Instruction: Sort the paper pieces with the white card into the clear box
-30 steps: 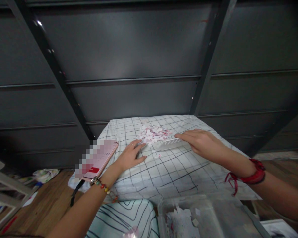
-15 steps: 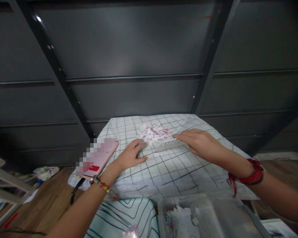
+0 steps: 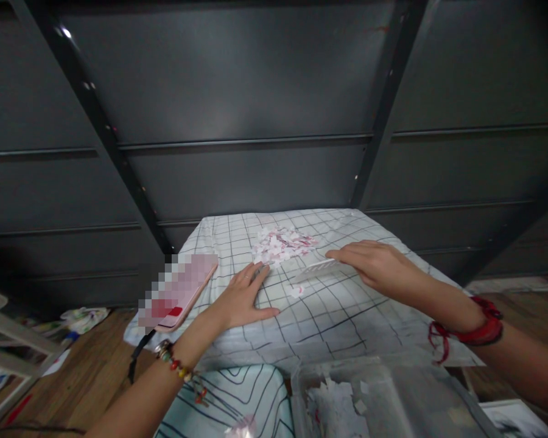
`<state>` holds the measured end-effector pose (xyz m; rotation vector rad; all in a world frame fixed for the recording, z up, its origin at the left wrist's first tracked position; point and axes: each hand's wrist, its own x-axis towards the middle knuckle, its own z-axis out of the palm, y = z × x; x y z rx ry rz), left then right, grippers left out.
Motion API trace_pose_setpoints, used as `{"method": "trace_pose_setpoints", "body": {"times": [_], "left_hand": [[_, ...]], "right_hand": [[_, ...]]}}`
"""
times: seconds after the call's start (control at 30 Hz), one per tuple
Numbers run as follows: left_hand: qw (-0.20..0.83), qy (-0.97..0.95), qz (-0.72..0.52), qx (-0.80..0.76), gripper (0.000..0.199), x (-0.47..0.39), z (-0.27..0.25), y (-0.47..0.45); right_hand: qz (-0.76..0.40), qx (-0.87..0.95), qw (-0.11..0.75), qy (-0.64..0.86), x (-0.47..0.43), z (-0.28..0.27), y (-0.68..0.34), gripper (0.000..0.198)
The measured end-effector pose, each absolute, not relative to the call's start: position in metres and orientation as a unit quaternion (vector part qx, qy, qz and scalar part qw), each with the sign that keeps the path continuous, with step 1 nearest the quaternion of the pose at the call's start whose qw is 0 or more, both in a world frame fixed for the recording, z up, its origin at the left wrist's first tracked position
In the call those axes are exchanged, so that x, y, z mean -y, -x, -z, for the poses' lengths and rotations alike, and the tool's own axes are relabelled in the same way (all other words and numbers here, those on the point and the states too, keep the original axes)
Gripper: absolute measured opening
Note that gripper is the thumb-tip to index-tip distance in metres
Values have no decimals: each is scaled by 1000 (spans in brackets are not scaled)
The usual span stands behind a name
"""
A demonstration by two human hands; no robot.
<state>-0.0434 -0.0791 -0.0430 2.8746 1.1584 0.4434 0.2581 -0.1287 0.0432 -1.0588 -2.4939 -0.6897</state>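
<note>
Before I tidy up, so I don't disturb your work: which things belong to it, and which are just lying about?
In use:
white slatted piece, in the right hand
pile of paper scraps, near the left hand

Apparently lying about:
phone, on the checked cloth
plastic bin, possibly related: it holds paper

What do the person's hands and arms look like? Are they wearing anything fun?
The left hand wears a ring, and its wrist has a colourful beaded bracelet. Above the right hand is a red bracelet with loose strings dangling. No gloves or sleeves show.
</note>
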Motion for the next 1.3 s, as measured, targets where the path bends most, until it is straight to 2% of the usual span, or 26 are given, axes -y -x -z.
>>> {"method": "trace_pose_setpoints", "body": {"times": [0.27, 0.57, 1.03, 1.3], "left_hand": [[29, -918, -124, -376, 94, 89, 41, 41], [71, -903, -69, -417, 97, 95, 27, 35], [71, -902, -71, -419, 94, 96, 28, 36], [69, -904, -74, -416, 91, 96, 28, 36]], "right_hand": [[217, 887, 165, 373, 136, -46, -261, 50], [219, 893, 195, 343, 141, -49, -258, 44], [250, 882, 216, 335, 150, -50, -262, 38], [234, 894, 190, 331, 159, -53, -271, 36]]}}
